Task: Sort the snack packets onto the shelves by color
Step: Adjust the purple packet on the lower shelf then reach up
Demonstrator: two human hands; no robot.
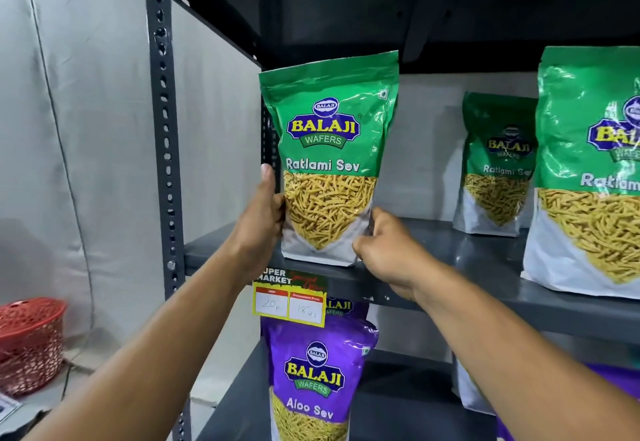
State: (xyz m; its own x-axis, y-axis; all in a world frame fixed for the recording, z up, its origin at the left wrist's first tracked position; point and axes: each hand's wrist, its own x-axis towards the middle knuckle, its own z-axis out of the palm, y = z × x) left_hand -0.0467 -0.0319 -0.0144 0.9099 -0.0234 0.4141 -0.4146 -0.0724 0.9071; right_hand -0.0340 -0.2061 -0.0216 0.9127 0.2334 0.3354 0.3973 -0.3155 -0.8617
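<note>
A green Ratlami Sev packet [329,150] stands upright at the left end of the grey upper shelf [485,260]. My left hand [259,226] grips its lower left edge. At its lower right edge, my right hand [384,250] pinches the packet. Two more green packets stand on the same shelf, one at the back [495,163] and a larger-looking one at the right [588,170]. On the shelf below stands a purple Aloo Sev packet [315,378], with another purple packet [609,381] partly hidden by my right arm.
The rack's perforated grey upright [164,129] rises at the left. A yellow price tag [289,302] hangs from the upper shelf's front edge. A red mesh basket [29,340] sits on the floor at the far left, beside a grey cloth wall.
</note>
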